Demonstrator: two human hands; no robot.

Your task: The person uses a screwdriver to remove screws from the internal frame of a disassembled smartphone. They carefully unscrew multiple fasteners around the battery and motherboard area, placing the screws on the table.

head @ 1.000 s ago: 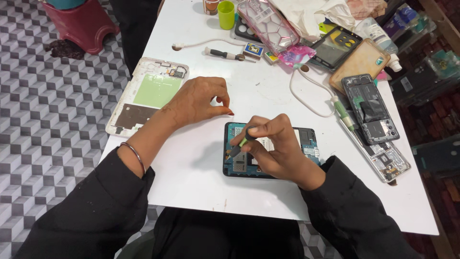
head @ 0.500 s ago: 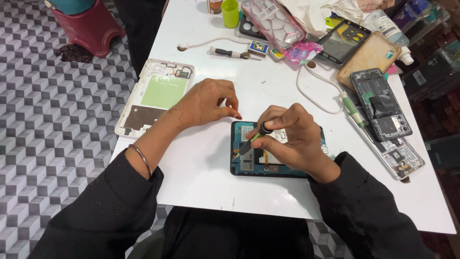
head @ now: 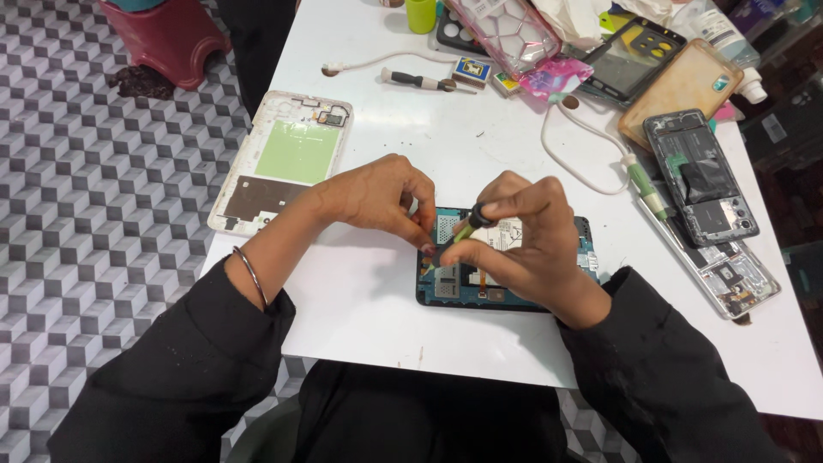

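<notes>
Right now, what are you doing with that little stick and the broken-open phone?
A person in black sleeves is working on an opened phone lying flat on the white table. The right hand holds a small screwdriver tilted down into the phone's insides. The left hand rests its fingertips on the phone's left end. A phone back frame and other opened phones lie nearby.

left of grip: bare table [head: 360, 283], passable | left, farther: white frame [head: 283, 159] at table edge | right: cable [head: 583, 146], dismantled phones [head: 703, 184] crowd the way
</notes>
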